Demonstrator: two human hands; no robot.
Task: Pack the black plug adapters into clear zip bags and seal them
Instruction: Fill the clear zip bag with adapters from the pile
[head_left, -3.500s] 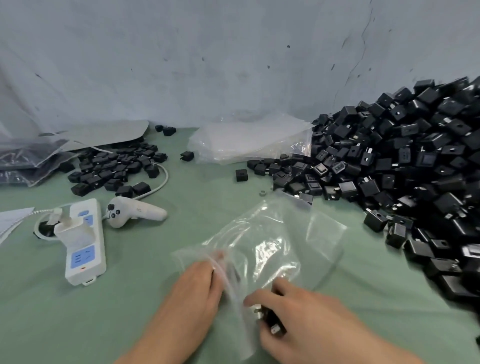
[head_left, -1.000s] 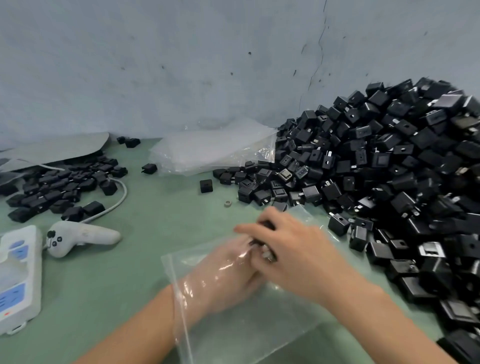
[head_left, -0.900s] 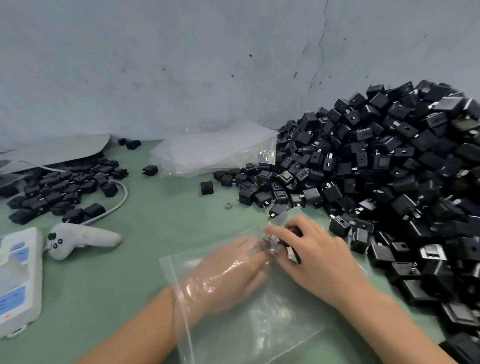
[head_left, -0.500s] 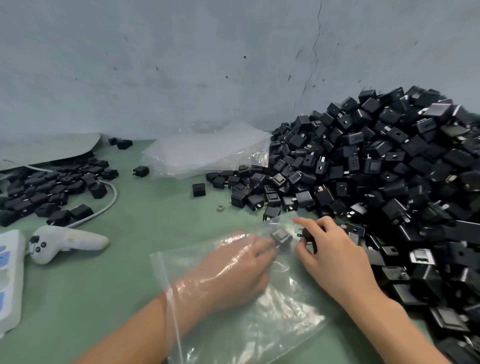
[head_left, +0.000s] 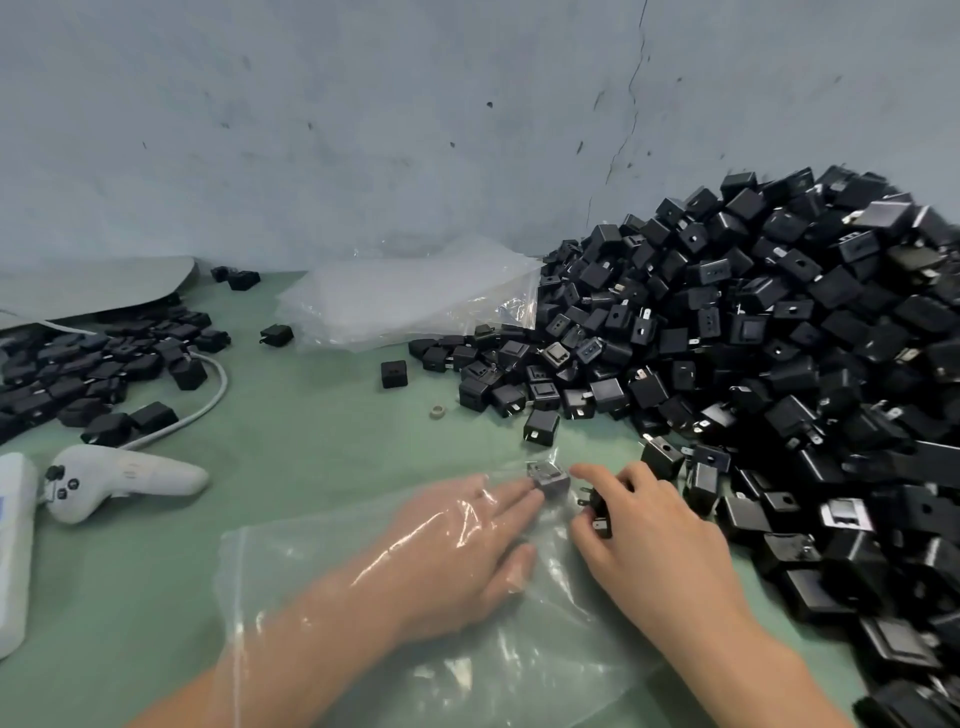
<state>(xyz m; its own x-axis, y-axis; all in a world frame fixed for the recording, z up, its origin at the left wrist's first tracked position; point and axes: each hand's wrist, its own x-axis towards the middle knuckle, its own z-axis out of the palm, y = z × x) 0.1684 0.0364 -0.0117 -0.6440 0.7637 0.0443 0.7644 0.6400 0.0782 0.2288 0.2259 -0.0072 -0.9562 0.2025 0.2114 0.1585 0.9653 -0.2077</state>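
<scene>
The left hand lies inside the clear plastic zip bag, palm down, with its fingers straight and close together. The fingertips touch a small black cube-shaped plug adapter that sits in the far corner of the bag, under the film. The thumb is apart at the side and grips nothing. The left forearm goes in through the mouth of the bag on the near left side. The bag lies flat on the green tabletop, close to its near edge.

The right hand is just beside the left one, at the right side of the bag, with the back of the hand up. Its fingers are curled around a second black plug adapter, whose metal prongs point to the left. The index finger reaches forward to the adapter in the bag; I cannot tell if it touches.

A large pile of black plug adapters fills the right side of the tabletop up to the wall. A stack of empty clear bags lies at the far edge, and a smaller group of black adapters at the far left. Near the left edge are a white handheld controller, a white power strip and a white cable.
</scene>
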